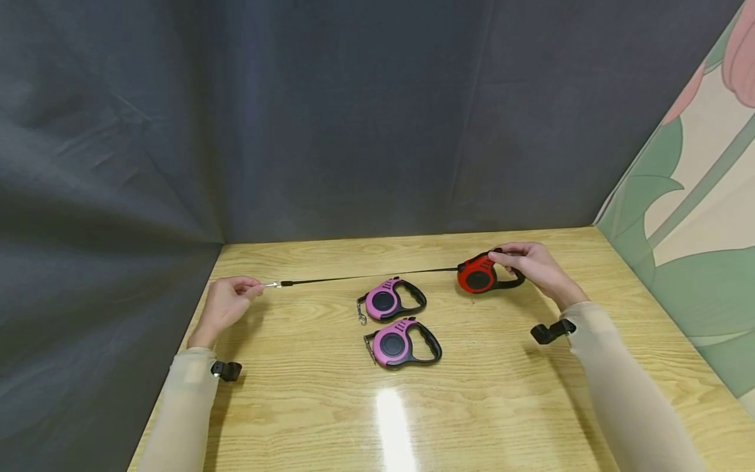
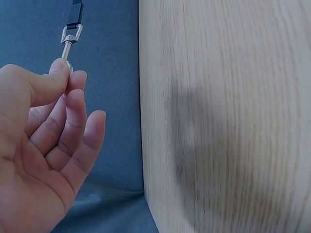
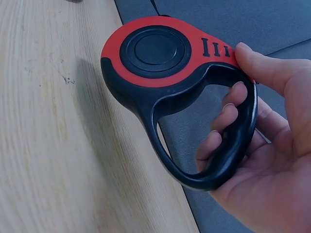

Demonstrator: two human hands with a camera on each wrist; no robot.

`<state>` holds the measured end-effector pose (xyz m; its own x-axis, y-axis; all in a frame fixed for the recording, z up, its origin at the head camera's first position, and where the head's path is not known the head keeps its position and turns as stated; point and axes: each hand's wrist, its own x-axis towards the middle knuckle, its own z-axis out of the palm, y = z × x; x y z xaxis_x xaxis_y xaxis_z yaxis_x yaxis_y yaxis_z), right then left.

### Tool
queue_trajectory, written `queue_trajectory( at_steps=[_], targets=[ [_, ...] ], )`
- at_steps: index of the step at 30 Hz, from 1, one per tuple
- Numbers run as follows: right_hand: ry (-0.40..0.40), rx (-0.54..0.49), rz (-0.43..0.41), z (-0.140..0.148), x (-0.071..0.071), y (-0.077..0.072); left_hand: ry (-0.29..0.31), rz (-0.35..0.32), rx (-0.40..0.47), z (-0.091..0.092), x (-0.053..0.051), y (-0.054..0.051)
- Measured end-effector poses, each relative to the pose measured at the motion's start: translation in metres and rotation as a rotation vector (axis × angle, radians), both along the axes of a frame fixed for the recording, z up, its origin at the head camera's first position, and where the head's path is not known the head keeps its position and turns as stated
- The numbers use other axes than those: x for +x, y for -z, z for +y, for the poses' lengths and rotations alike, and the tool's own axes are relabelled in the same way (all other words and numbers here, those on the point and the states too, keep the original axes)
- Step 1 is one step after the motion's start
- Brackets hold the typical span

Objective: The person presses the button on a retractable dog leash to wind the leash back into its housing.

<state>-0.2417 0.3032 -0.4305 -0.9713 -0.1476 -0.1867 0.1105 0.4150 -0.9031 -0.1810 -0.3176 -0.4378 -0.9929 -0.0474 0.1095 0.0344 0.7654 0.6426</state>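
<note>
My right hand (image 1: 533, 265) grips the black handle of a red retractable dog leash (image 1: 476, 275), its fingers curled through the loop in the right wrist view. A thin black strap (image 1: 366, 276) runs taut from the leash's case to the left. At its far end, my left hand (image 1: 227, 305) pinches the silver metal clip (image 2: 67, 48) between thumb and fingertips. Both hands are raised above the table. Below the strap lie two pink retractable leashes with black handles, one farther back (image 1: 382, 301) and one nearer (image 1: 392, 345).
The wooden table (image 1: 307, 406) meets a dark curtain (image 1: 354, 131) at its back and left edges. A panel with a flower pattern (image 1: 678, 262) borders the right side. A bright reflection lies on the table's front middle.
</note>
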Motion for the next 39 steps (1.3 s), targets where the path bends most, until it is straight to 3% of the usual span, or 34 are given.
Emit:
queue_trajectory(
  at_steps=[17,39],
  targets=[
    [-0.011,-0.001,-0.01,-0.004,-0.004,0.007,0.024,-0.029,-0.002,0.003,0.0,0.002],
    [-0.022,-0.029,0.016,-0.016,0.001,0.009,0.058,-0.009,0.007,0.013,-0.001,0.007]
  ],
)
